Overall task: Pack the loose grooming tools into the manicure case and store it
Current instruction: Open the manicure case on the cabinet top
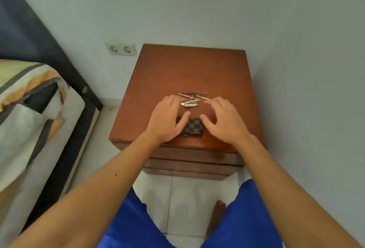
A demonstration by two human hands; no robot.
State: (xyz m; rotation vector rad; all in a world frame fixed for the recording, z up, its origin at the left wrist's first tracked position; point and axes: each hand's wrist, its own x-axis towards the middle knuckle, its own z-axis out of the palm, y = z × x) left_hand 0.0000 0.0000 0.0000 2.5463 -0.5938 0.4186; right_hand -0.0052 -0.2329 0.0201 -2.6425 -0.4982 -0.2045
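A dark checkered manicure case (193, 127) lies closed near the front edge of a brown wooden nightstand (197, 70). Just behind it sits a small pile of loose metal grooming tools (192, 98): a nail clipper, small scissors and thin picks. My left hand (167, 119) hovers over the case's left end, fingers spread, thumb resting on the case. My right hand (223, 119) hovers over the right end, fingers spread, thumb near the case's corner. Neither hand holds anything.
The nightstand stands against a white wall, with drawer fronts (195, 160) below its top. A double wall socket (121, 49) is to the left. A bed with striped bedding (29, 109) lies at the left. My knees in blue shorts (237, 218) are over a white tiled floor.
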